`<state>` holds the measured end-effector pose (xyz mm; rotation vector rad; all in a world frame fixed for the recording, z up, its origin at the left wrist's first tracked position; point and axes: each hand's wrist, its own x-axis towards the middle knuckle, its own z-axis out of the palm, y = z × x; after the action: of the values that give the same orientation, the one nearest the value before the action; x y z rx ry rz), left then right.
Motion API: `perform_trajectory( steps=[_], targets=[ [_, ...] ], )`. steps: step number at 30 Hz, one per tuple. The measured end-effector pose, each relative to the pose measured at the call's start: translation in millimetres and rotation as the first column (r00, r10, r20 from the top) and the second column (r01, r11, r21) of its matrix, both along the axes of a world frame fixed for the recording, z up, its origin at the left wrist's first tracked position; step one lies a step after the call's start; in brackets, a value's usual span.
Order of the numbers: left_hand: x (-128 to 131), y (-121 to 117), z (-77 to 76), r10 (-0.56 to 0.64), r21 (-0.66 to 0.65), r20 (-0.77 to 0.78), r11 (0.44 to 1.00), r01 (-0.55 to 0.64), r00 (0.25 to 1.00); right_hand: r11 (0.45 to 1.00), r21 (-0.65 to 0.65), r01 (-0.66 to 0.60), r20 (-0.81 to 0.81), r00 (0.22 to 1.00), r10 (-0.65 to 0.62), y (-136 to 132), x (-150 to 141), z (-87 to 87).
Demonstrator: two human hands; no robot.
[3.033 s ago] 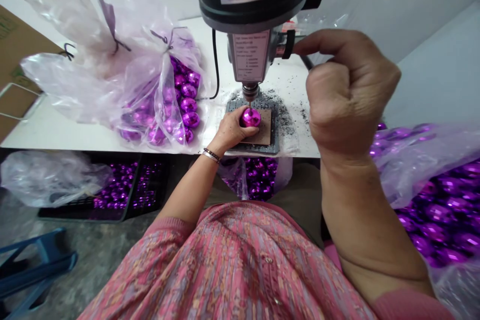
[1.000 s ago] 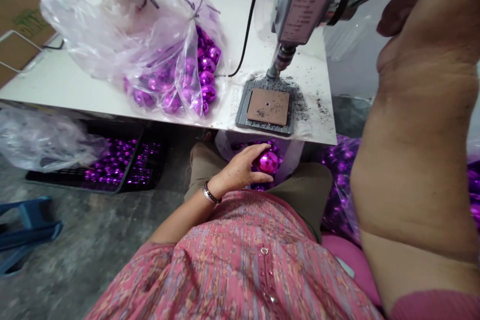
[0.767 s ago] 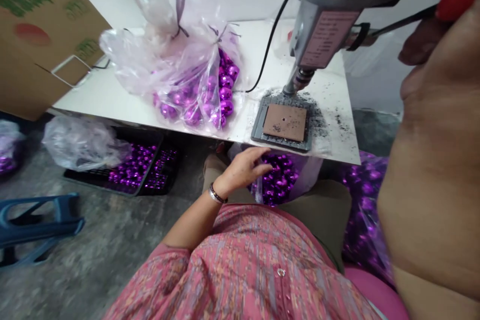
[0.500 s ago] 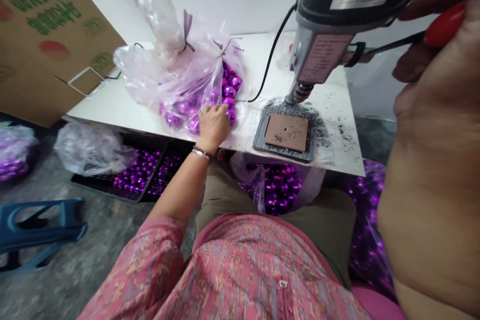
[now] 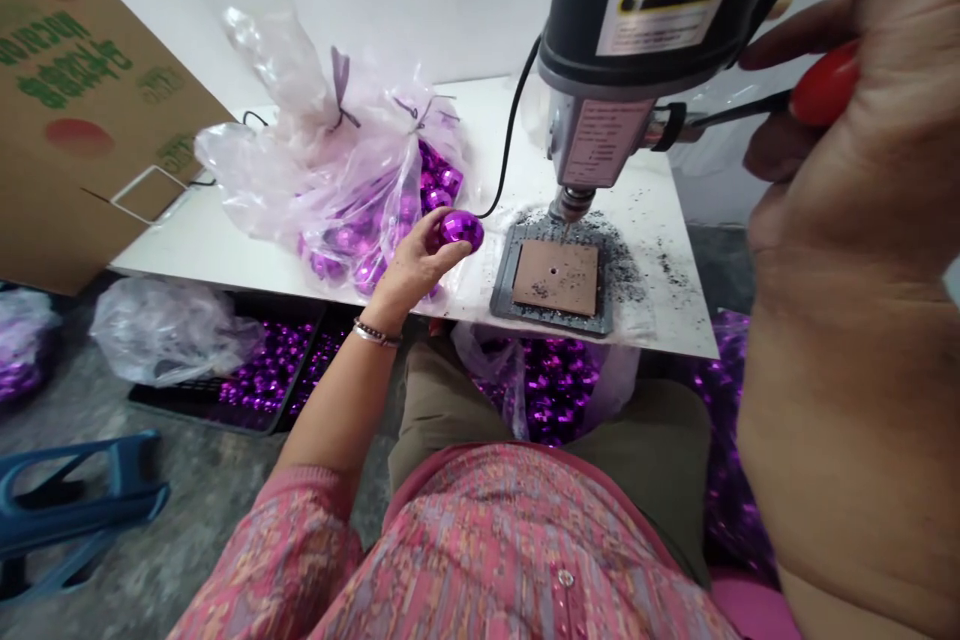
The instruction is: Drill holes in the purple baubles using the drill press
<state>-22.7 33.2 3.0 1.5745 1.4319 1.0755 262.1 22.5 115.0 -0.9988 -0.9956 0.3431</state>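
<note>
Between the thumb and fingers of my left hand (image 5: pixel 415 265) is a shiny purple faceted ball (image 5: pixel 463 232), lifted just over the table. Behind that hand lies a clear plastic bag (image 5: pixel 360 185) of similar purple balls. My right hand (image 5: pixel 877 110) is wrapped round the red knob (image 5: pixel 823 85) of the lever on a small drill press (image 5: pixel 600 50). Below its chuck and bit (image 5: pixel 573 210), a brown square board (image 5: pixel 556 277) with a small hole rests on the grey base plate (image 5: pixel 506 285). Nothing lies on the board apart from dark shavings.
Dark shavings (image 5: pixel 626 260) litter the white table (image 5: pixel 664 320) around the base. A black cable (image 5: pixel 514 120) loops left of the drill press. An open bag of purple balls (image 5: pixel 559 385) sits between my knees. A cardboard box (image 5: pixel 75 120), a black crate (image 5: pixel 259 415) and a blue stool (image 5: pixel 82 490) are leftward.
My left hand has come out of the bagged balls and now holds one purple ball up, a little to the right. The right hand stays on the lever knob. The whole view has shifted slightly.
</note>
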Motion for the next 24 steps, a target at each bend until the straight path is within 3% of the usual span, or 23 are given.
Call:
perform_trajectory(
  steps=[2, 4, 7, 11, 15, 18, 24],
  targets=[
    [6.4, -9.6, -5.4, -0.071, -0.147, 0.388, 0.98, 0.138, 0.919, 1.0, 0.021, -0.003, 0.023, 1.0, 0.002, -2.1, -1.8, 1.6],
    [15.2, -15.8, -14.9, -0.033, -0.259, 0.625, 0.934, 0.247, 0.78, 1.0, 0.029, -0.01, 0.054, 0.999, 0.008, -4.4, -3.1, 3.5],
    [28.2, -18.3, -30.3, 0.078, -0.356, 0.783, 0.87, 0.342, 0.617, 0.998, 0.048, -0.033, 0.059, 0.998, 0.03, -5.9, -4.2, 4.8],
    [37.1, -20.0, -43.4, 0.098, -0.361, 0.849, 0.826, 0.433, 0.52, 0.997, 0.066, -0.051, 0.03, 0.998, 0.049, -4.1, -4.8, 2.7],
    [36.4, -29.9, -48.2, -0.024, -0.261, 0.853, 0.845, 0.467, 0.522, 0.996, 0.064, -0.057, 0.038, 0.998, 0.055, -4.0, -4.5, 0.4],
    [35.2, -39.2, -48.5, -0.082, -0.225, 0.813, 0.869, 0.441, 0.576, 0.996, 0.078, -0.033, 0.038, 0.999, 0.03, -6.4, -5.7, -0.3],
    [45.1, -52.9, -47.2, 0.024, -0.376, 0.698, 0.863, 0.337, 0.716, 0.998, 0.068, 0.01, 0.016, 1.0, -0.011, -8.0, -7.5, -3.6]
  ],
)
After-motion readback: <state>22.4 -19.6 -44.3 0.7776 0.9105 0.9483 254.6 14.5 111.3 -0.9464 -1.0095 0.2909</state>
